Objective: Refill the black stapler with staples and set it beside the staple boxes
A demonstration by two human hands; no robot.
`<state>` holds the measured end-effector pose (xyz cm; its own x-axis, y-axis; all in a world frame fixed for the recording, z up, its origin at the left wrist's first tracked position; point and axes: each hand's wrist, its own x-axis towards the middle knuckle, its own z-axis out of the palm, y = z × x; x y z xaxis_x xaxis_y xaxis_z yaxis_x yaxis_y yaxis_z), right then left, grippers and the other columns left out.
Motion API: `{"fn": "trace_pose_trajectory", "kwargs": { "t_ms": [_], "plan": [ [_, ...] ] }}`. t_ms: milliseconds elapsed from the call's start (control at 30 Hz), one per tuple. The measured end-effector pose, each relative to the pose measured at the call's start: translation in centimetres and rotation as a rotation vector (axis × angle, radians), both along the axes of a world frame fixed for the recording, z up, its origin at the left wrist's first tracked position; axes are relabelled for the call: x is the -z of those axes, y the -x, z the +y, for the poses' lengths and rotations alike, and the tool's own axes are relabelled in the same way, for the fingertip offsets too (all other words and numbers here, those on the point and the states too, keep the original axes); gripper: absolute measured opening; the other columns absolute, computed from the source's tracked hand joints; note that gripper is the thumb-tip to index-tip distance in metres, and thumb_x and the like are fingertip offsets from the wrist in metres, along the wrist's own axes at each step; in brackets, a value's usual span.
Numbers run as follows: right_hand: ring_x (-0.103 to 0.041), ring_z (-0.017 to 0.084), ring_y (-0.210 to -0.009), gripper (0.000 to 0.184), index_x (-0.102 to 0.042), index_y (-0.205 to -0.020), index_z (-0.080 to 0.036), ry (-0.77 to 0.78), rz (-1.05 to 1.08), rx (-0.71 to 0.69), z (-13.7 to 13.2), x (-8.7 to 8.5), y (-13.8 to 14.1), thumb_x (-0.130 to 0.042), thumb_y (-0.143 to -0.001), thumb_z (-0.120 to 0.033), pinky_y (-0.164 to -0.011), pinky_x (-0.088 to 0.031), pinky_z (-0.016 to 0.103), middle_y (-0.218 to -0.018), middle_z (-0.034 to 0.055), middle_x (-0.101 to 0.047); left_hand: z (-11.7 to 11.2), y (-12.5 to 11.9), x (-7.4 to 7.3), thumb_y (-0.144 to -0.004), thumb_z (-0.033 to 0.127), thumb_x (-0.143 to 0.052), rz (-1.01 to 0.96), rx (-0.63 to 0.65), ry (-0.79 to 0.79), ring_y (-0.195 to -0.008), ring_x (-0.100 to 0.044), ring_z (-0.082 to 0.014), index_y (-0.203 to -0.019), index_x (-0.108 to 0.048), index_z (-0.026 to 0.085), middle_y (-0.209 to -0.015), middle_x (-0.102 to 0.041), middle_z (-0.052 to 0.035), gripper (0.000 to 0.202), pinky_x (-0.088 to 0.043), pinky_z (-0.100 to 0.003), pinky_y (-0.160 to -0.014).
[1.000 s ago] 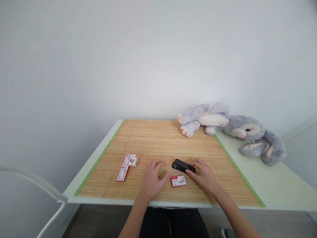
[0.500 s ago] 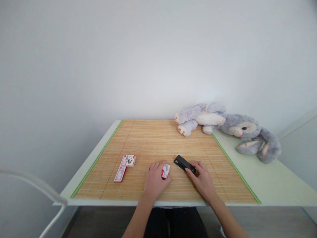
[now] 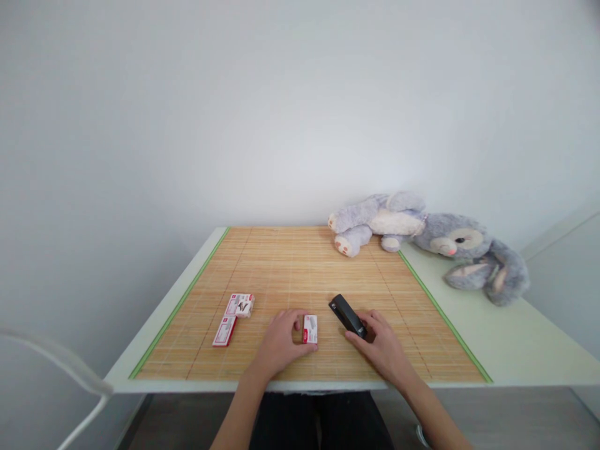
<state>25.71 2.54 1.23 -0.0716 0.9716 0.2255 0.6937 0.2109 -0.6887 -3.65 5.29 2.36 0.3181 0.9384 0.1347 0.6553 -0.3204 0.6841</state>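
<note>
While both hands were resting low on the surface (image 3: pixel 492 337), a small red and white box (image 3: pixel 310 329) was held upright on its edge by the left hand (image 3: pixel 277 345). The box was pinched between the thumb and the curled fingers (image 3: pixel 296 325), so this hand was mostly closed around it. A black stapler (image 3: pixel 347 314) was gripped at its near end by the right hand (image 3: pixel 383 347); the fingers were wrapped over the rear part, and the front part was pointed away and to the left. Whether the stapler was lifted or was lying on the mat could not be told. The box and the stapler were seen near each other but apart, with a strip of the bamboo mat (image 3: pixel 300 269) between them.

Further to the left on the mat, two more red and white boxes were placed: an opened box (image 3: pixel 240 305) and, touching it at the near side, a flat closed box (image 3: pixel 225 330). At the far right corner of the mat, a grey plush rabbit (image 3: pixel 431 240) was laid on its side, partly on the mat and partly on the pale surface. A white curved tube (image 3: pixel 56 369) was visible at the lower left, off the surface.
</note>
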Motion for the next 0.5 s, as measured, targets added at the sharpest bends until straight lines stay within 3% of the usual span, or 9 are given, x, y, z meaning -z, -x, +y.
{"fn": "trace_pose_trajectory", "kwargs": {
  "t_ms": [233, 500],
  "plan": [
    [-0.060, 0.026, -0.099, 0.040, -0.065, -0.122, -0.028, 0.097, -0.006, -0.207, -1.0, -1.4, -0.2, -0.074, -0.083, -0.032, -0.088, -0.051, 0.041, -0.103, 0.0048, -0.063, -0.1, -0.9, 0.4, -0.063, 0.053, -0.090, 0.033, -0.028, -0.057, -0.105, -0.058, -0.0267, -0.119, -0.066, 0.030, -0.113, -0.064, -0.0041, 0.065, -0.042, -0.040, -0.094],
    [-0.060, 0.024, -0.088, 0.039, -0.066, -0.114, -0.024, -0.013, -0.038, -0.161, -0.4, 0.3, 1.8, -0.080, -0.079, -0.033, -0.081, -0.049, 0.038, -0.094, 0.0034, -0.063, -0.4, -1.5, 0.4, -0.066, 0.058, -0.088, 0.102, -0.033, -0.073, -0.113, -0.056, -0.0295, -0.127, -0.065, 0.033, -0.121, -0.064, -0.0043, 0.070, -0.038, -0.042, -0.096]
  ]
}}
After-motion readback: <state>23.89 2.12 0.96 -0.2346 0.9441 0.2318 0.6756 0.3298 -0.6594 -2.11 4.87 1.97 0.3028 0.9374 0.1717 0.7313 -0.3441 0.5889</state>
